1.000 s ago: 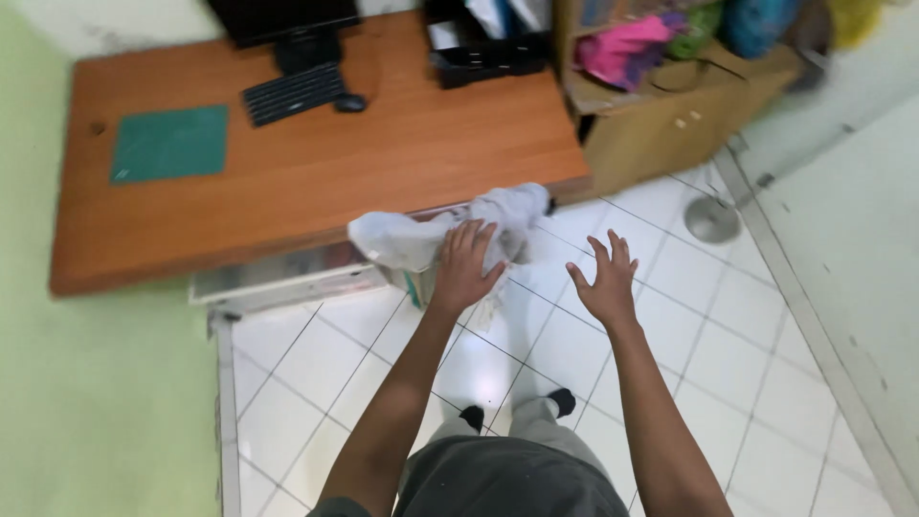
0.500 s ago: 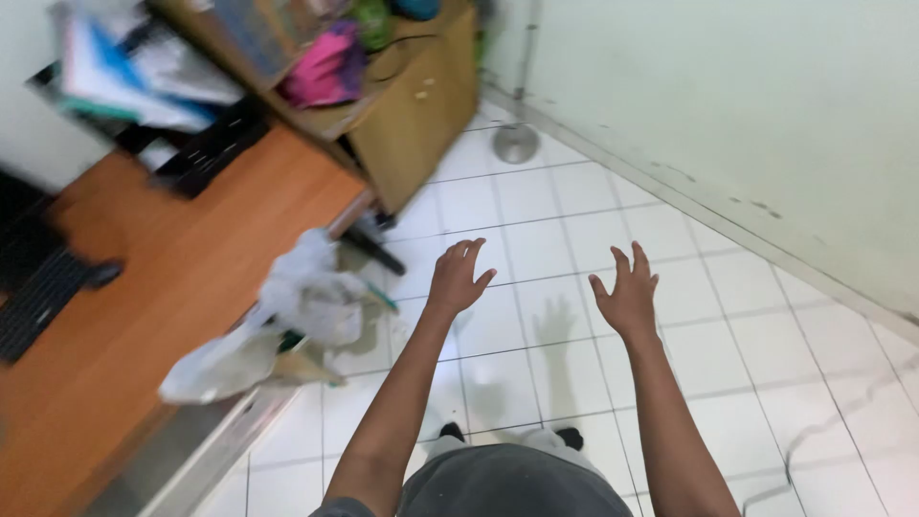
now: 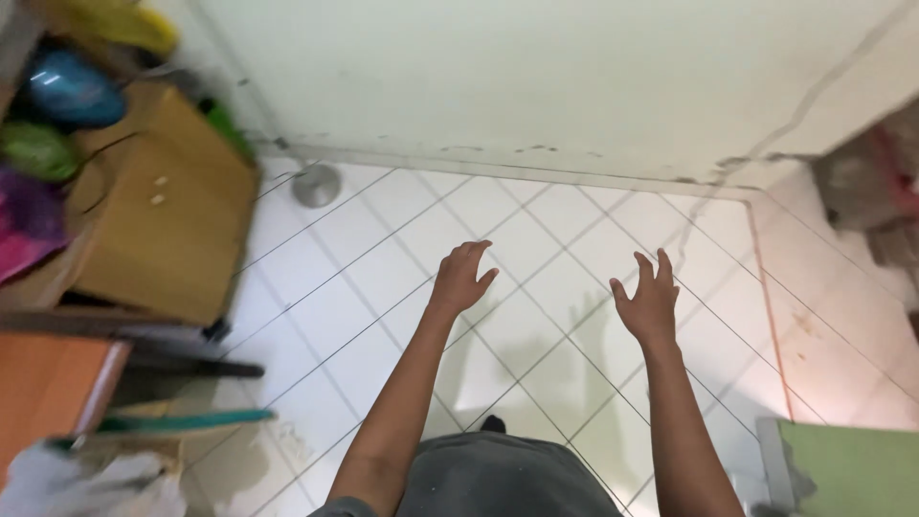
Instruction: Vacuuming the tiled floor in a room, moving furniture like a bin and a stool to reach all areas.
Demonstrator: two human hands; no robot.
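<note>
While both arms extend forward, left hand [image 3: 461, 279] and right hand [image 3: 647, 302]: fingers spread, holding nothing, above white tiled floor [image 3: 536, 239]; round grey metal floor drain [image 3: 317, 185] lies far left, left hand nearer.

Your left hand [image 3: 461, 278] and right hand [image 3: 647, 299] raised empty, fingers spread, above the white tiled floor [image 3: 536, 239], wooden cabinet [image 3: 168, 225] at your left, pale wall [image 3: 536, 77] ahead.

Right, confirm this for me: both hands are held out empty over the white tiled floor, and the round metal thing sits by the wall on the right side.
One thing is wrong. The head view shows the round metal thing by the wall on the left side, next to the wooden cabinet. The rest holds: left hand and right hand are out, empty, over the white tiled floor.
</note>
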